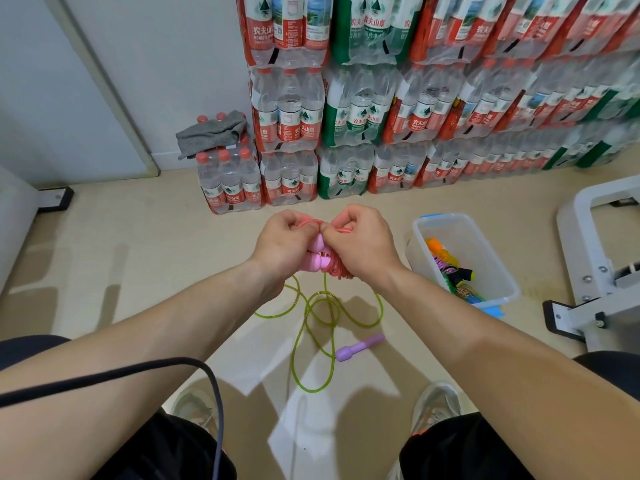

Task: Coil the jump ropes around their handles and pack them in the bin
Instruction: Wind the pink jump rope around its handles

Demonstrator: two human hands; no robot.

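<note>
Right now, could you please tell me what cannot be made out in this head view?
1. End of the pink rope: hidden, head view, inside the left hand and right hand gripping it and the pink handles.
2. Green rope: runs up behind the hands; only one purple handle shows.
3. Bin: ropes inside are tangled, count unclear.

A single wide-angle view, worn on the person's head, looks forward and steeply down at the floor. Both forearms reach in from the lower corners. The left hand and right hand meet on a pink jump rope near the lens, at frame centre. The knees fill the bottom edge, and stacked water-bottle packs curve across the top.
</note>
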